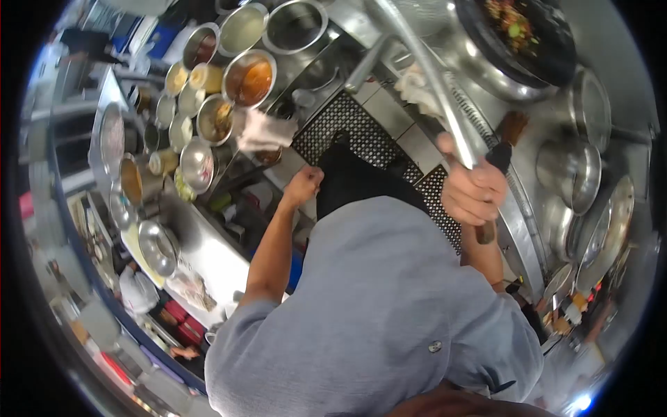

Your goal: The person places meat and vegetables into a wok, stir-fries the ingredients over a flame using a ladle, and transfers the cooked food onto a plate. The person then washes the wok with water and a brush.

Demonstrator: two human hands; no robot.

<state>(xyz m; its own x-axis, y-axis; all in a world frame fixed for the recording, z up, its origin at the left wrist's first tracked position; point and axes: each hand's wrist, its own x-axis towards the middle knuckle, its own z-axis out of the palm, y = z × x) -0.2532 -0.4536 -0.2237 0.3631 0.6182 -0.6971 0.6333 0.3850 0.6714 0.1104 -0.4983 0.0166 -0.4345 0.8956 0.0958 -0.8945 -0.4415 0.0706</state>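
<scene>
My right hand (474, 191) is wrapped round a long metal-handled cooking utensil (434, 73) with a brown wooden grip end. The utensil's far end runs out of view at the top, so its kind is hidden. Up and to the right of this hand, a dark wok (556, 48) holds chopped, browned food (513, 24) with green bits. My left hand (303, 186) hangs by my waist in a loose fist, with nothing visible in it. Just above it, a whitish cloth (267, 132) lies at the counter edge beside the bowls.
Metal bowls of sauces and ingredients, one with orange sauce (250, 80), crowd the left counter (208, 247). Steel pans (568, 174) line the right side. A perforated black mat (340, 125) covers part of the tiled floor. Another person (137, 288) stands beyond the counter.
</scene>
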